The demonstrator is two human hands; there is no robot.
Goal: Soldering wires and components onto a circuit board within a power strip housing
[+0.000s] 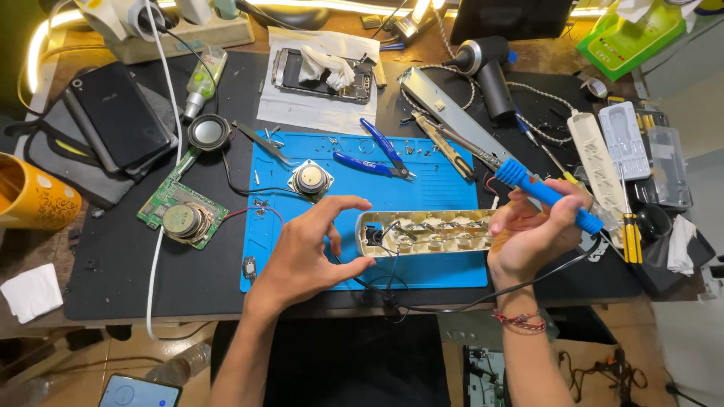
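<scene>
A blue-handled soldering iron (pixel 547 194) is clasped pen-fashion in the closed right hand (pixel 532 234), its tip angled away from the opened cream plastic power strip (pixel 426 232) lying on the blue silicone mat (pixel 445 185); the left hand (pixel 309 252) is held empty, fingers spread, just beside the strip's end, as if for steadying.

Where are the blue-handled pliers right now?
The blue-handled pliers lie at the top of the blue mat, just right of a small round speaker, beyond both hands.

Dark-screened black phone (pixel 121 114) lies far left of my mat, a lit blue-white phone screen (pixel 139 392) below the table edge, green box (pixel 630 38) top right.
</scene>
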